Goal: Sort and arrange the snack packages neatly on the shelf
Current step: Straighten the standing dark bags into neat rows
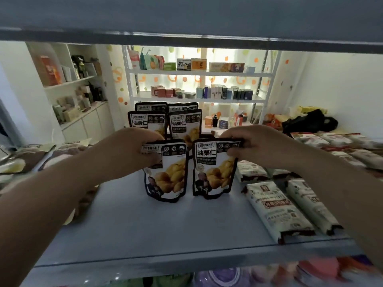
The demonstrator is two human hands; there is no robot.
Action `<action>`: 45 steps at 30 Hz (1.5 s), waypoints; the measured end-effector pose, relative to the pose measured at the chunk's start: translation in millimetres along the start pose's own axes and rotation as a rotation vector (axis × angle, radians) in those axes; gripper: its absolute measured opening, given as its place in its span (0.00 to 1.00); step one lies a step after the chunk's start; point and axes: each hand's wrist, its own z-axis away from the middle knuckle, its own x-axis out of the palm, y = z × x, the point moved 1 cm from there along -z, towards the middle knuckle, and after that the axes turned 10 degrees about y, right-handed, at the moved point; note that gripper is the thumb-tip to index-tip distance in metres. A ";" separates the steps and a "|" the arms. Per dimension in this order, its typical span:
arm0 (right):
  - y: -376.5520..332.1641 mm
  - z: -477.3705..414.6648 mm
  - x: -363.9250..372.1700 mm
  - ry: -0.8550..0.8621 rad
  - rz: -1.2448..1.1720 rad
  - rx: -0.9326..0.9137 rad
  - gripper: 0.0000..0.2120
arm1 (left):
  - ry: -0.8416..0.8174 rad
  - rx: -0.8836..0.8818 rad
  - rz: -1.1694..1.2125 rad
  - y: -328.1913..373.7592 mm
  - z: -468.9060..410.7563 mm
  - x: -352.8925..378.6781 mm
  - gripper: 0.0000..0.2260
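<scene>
Left hand [132, 150] pinches the top left corner of the left pouch [169, 179], thumb on the front, fingers curled behind. Right hand [255, 145] pinches the top right corner of the right pouch [214, 172] the same way. We see both pouches upright, side by side, bases on the grey shelf [145, 228] near its middle. They stand close, but we cannot tell if their edges touch.

Behind them we count at least 4 rear pouches [184, 123] of the same print, upright in 2 rows of 2, further back on the shelf. Right of the pair, white packs [277, 212] lie flat in rows, ends toward the front edge. At far left, flat pouches [22, 158] lie on the shelf, too blurred to read. Below the front edge we see purple and pink packs [319, 268], also blurred. In the room behind stand a white rack [199, 73] of small boxes and a black bag [310, 121].
</scene>
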 end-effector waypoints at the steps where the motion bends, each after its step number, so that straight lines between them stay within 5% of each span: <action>1: 1.2 0.9 -1.2 0.006 0.002 0.007 0.13 | 0.004 0.000 -0.010 -1.5 -0.2 -0.2 0.10; 14: -3.5 0.7 -0.3 -0.023 -0.042 0.015 0.12 | 0.041 -0.022 -0.037 -7.6 3.8 -6.6 0.12; 17: -5.3 -11.2 -9.2 0.048 -0.143 0.046 0.17 | 0.158 -0.090 0.056 -17.0 -7.4 -25.3 0.20; 21: -0.5 -62.2 -14.5 0.190 -0.257 0.072 0.08 | 0.353 -0.078 -0.025 -48.7 -45.0 -49.3 0.17; 26: -4.3 -136.7 12.0 0.019 0.008 -0.002 0.19 | 0.129 -0.134 -0.205 -88.1 -90.2 -37.9 0.23; 31: -2.6 -165.8 37.0 -0.074 0.171 -0.085 0.18 | -0.005 -0.100 -0.260 -102.2 -105.0 -18.8 0.13; 45: 35.8 -129.2 10.4 -0.094 0.098 -0.023 0.15 | -0.073 -0.123 -0.094 -65.5 -97.9 2.2 0.10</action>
